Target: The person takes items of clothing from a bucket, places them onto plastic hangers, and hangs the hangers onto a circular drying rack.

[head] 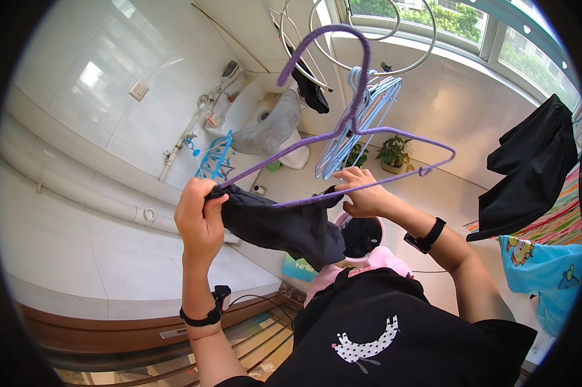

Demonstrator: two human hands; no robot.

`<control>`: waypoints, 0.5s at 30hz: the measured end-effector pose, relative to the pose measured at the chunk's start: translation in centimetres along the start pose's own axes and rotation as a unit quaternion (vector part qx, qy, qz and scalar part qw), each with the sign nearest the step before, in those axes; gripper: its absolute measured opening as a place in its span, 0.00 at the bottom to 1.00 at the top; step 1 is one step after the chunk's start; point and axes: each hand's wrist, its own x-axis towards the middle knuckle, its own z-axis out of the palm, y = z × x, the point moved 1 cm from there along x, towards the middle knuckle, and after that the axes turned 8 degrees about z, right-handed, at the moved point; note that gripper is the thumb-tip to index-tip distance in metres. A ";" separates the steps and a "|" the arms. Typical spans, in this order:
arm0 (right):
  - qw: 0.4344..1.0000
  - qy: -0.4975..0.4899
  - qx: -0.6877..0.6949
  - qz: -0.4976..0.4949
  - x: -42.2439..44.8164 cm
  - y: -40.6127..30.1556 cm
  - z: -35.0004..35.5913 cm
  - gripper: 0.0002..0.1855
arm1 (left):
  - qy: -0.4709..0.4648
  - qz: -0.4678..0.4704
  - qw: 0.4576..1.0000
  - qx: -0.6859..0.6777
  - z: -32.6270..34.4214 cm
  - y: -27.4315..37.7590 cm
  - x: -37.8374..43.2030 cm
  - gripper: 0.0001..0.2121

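Note:
A purple clothes hanger stands upright before me, its hook at the top; I cannot tell whether the hook rests on anything. Black cloth, apparently a small garment, hangs over the hanger's left part and droops below the lower bar. My left hand grips the garment's edge at the hanger's left end, thumb pressed on the cloth. At the lower bar, my right hand holds the garment's other edge between thumb and fingers. The hanger's right end sticks out bare past that hand.
Several blue hangers hang below metal rings. On the floor are a pink bucket with dark cloth and potted plants. A sink with grey cloth stands beyond. Black shorts and a blue printed cloth hang right.

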 end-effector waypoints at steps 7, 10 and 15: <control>0.993 0.118 0.005 -0.004 -2.2 0.8 -4.2 0.07 | -0.007 -0.088 0.996 0.031 -2.5 -1.1 -3.3 0.07; 0.980 0.153 0.123 0.015 -3.4 0.1 -6.7 0.08 | -0.006 -0.096 0.995 0.032 -3.0 -1.3 -4.9 0.09; 0.857 0.056 0.467 0.211 -4.2 -0.3 -6.8 0.07 | 0.035 -0.062 0.997 0.041 -2.6 -1.5 -5.6 0.11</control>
